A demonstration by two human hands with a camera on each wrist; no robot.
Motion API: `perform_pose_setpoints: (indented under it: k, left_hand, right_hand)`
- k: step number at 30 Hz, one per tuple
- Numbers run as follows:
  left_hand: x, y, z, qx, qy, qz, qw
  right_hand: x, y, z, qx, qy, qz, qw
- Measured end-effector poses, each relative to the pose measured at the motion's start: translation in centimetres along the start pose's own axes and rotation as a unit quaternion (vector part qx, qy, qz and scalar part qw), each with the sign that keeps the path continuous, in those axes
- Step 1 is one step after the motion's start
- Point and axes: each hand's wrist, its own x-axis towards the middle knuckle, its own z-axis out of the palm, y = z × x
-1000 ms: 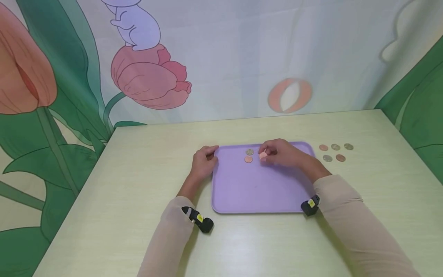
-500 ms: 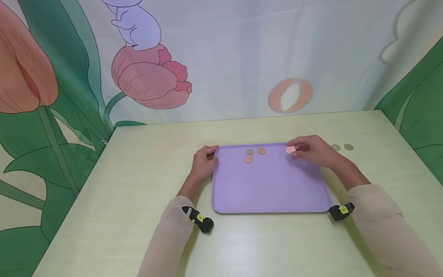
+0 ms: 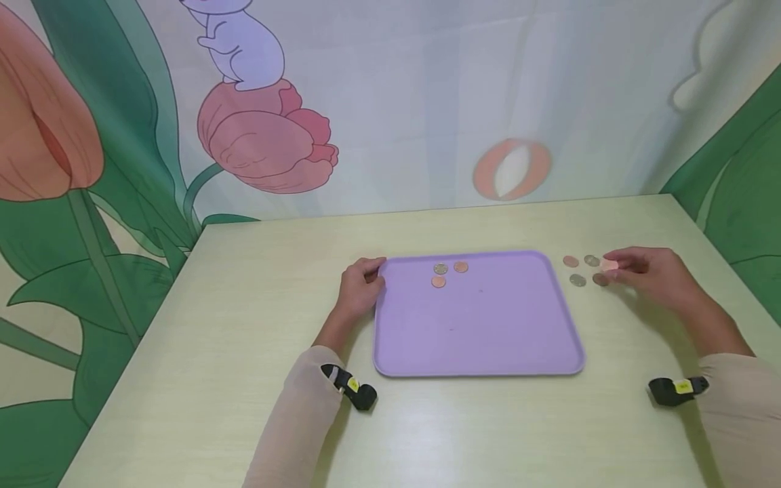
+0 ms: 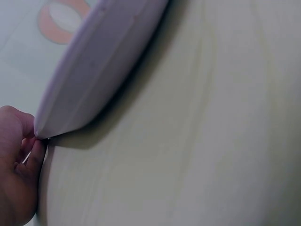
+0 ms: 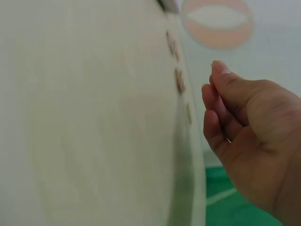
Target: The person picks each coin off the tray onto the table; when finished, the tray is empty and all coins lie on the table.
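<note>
My left hand [image 3: 356, 288] pinches the far left corner of a purple tray [image 3: 476, 339]; in the left wrist view, thumb and finger meet at the tray's rim [image 4: 41, 134]. Three coins lie near the tray's far side: a silver coin [image 3: 441, 268] and two copper coins, one beside it [image 3: 460, 267] and one just below. To the right of the tray, my right hand [image 3: 662, 274] hovers over loose coins, its fingertips covering part of the group. Its fingers [image 5: 214, 127] are loosely bent with nothing between them in the right wrist view.
Around the right fingertips lie a copper coin [image 3: 570, 261], a silver coin [image 3: 592, 260], another silver coin [image 3: 577, 280] and a darker copper coin [image 3: 601, 279] on the pale wooden table [image 3: 244, 305]. Behind the table's far edge hangs a printed curtain [image 3: 396, 102].
My right hand has moved right, from over the tray to the loose coins. A copper coin now lies on the tray where that hand was. The left hand has stayed put.
</note>
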Motion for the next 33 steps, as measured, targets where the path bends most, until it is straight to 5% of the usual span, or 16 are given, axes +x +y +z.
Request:
perform_pose_setpoints:
  k: [10,33]
  left_hand:
    - [0.0,0.0,0.0,0.001,0.000,0.003,1.0000]
    - [-0.1,0.1,-0.1,0.005,-0.003,0.005,1.0000]
  right_hand:
    - [-1.0,4.4,0.1,-0.044,0.036,0.024,0.998]
    - [-0.7,4.2,-0.3,-0.047,-0.001,0.045,0.998]
